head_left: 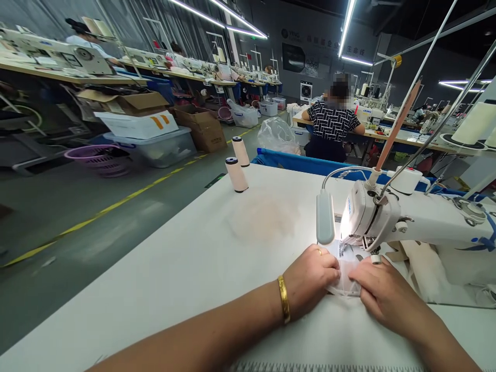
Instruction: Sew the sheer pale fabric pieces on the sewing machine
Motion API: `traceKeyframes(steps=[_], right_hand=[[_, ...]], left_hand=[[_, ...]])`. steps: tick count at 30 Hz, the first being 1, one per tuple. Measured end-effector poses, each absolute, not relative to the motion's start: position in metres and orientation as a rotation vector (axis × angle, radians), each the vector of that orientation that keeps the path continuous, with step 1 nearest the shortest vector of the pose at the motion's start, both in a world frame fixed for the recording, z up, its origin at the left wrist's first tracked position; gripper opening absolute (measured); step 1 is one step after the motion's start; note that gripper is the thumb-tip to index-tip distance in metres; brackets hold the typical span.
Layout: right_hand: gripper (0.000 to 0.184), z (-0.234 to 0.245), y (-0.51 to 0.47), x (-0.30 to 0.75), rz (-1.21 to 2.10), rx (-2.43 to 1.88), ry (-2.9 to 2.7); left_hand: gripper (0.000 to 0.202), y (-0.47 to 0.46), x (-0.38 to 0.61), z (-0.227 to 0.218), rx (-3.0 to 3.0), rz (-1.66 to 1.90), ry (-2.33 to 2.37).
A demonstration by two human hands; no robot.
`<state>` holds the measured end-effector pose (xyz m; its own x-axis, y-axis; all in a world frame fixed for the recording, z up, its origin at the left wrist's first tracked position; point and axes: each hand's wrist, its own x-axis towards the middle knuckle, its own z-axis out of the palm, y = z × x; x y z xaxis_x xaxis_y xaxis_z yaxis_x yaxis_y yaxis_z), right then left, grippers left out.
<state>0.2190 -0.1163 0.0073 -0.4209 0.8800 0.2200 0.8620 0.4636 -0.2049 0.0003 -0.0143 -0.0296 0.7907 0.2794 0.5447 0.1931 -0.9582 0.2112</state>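
Observation:
A small piece of pale sheer fabric [344, 281] lies on the white table [186, 268] under the needle of a white sewing machine [411, 217]. My left hand [310, 279], with a gold bangle and a ring, presses its curled fingers on the fabric's left side. My right hand [382, 294] pinches the fabric's right edge, just in front of the presser foot. The machine's lamp [324, 217] lights the spot brightly.
Two cream thread cones [236, 174] [241, 151] stand at the table's far edge. A blue bin rim [302, 163] runs behind the table. A person in a black-and-white top [333, 126] sits at another station ahead. Boxes and plastic bins [151, 139] line the aisle on the left.

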Motion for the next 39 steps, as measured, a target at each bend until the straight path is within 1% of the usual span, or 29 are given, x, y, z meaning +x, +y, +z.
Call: traceKeyframes(steps=[2, 5, 8, 11, 13, 16, 20, 22, 26, 28, 32, 36, 39], right_hand=[[0.024, 0.008, -0.116, 0.218, 0.102, -1.518, -2.399], [0.01, 0.008, -0.114, 0.216, 0.16, -1.544, -2.388], [0.011, 0.0, -0.109, 0.215, 0.107, -1.484, -2.369], [0.024, -0.012, -0.105, 0.214, 0.055, -1.413, -2.27], [0.028, -0.015, -0.102, 0.212, 0.07, -1.439, -2.158], [0.029, -0.013, -0.1, 0.208, 0.076, -1.48, -2.021], [0.031, -0.007, -0.1, 0.207, 0.106, -1.495, -1.992], [0.032, -0.005, -0.102, 0.209, 0.14, -1.489, -2.054], [0.026, 0.001, -0.111, 0.212, 0.224, -1.382, -2.328], [0.03, 0.005, -0.117, 0.212, 0.232, -1.37, -2.408], [0.033, 0.007, -0.122, 0.211, 0.212, -1.391, -2.427], [0.034, 0.003, -0.118, 0.211, 0.192, -1.378, -2.395], [0.031, 0.0, -0.114, 0.211, 0.153, -1.393, -2.372]], left_hand=[[0.019, -0.012, 0.002, -0.03, 2.835, 0.904, 0.39], [0.018, -0.01, 0.004, -0.032, 2.845, 0.882, 0.434], [0.017, -0.008, 0.005, -0.032, 2.843, 0.814, 0.475], [0.015, -0.006, 0.005, -0.029, 2.772, 0.739, 0.485], [0.017, -0.003, 0.005, -0.027, 2.699, 0.728, 0.487], [0.022, 0.001, 0.006, -0.024, 2.593, 0.742, 0.479], [0.025, 0.004, 0.007, -0.021, 2.555, 0.747, 0.473], [0.022, 0.003, 0.006, -0.02, 2.6, 0.753, 0.452], [0.023, -0.01, -0.002, -0.02, 2.738, 0.803, 0.369], [0.022, -0.019, -0.007, -0.019, 2.767, 0.815, 0.306], [0.021, -0.027, -0.014, -0.017, 2.815, 0.762, 0.259], [0.021, -0.023, -0.014, -0.019, 2.816, 0.81, 0.252], [0.019, -0.018, -0.011, -0.023, 2.835, 0.848, 0.276]])
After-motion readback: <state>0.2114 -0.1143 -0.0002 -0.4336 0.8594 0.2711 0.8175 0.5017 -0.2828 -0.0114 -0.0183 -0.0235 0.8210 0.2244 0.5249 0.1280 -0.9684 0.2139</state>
